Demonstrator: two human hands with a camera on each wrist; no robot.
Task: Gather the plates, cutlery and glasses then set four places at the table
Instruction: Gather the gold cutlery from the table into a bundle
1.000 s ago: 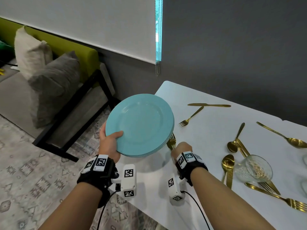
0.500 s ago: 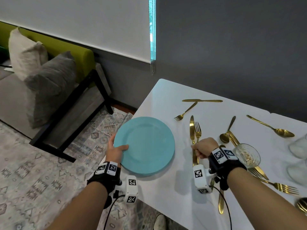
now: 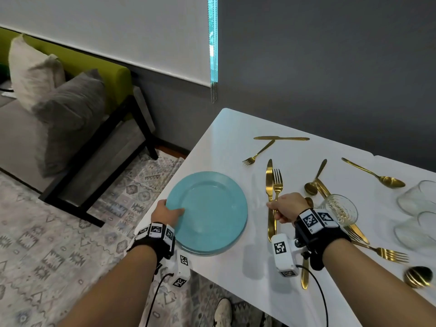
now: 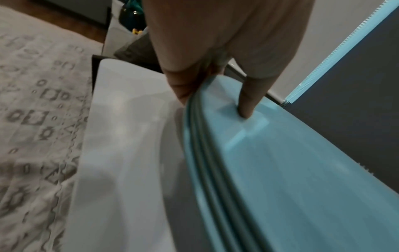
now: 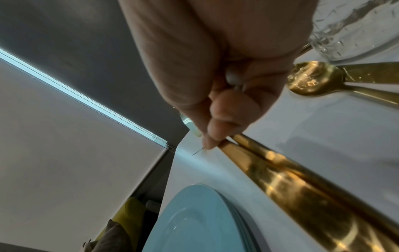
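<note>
**Plates at the bench edge, cutlery in your right hand**

Your left hand (image 3: pixel 165 214) grips the near-left rim of the stack of plates (image 3: pixel 212 208): the thumb lies on top, and the other fingers (image 4: pixel 181 88) curl beneath the rim, mostly hidden. The left wrist view is blurred, but layered rims show several plates; the exact count cannot be told. The stack rests on the bench (image 3: pixel 231 128), close to its left edge.

Your right hand (image 3: pixel 286 207) is closed round the handles of a knife (image 3: pixel 269 185) and a fork (image 3: pixel 277 182), which lie side by side just right of the plates. Your fingers cover the middle of both handles. Whether the pair is lifted or flat on the bench cannot be told.

A glass (image 3: pixel 341 208) stands just beside your right wrist, partly hidden by the wrist band. More glasses (image 3: pixel 417 201) are cut off at the right border. A spoon (image 3: pixel 417 276) near the lower right is blurred.

Open bench surface lies beyond the plates, towards the far corner.
</note>
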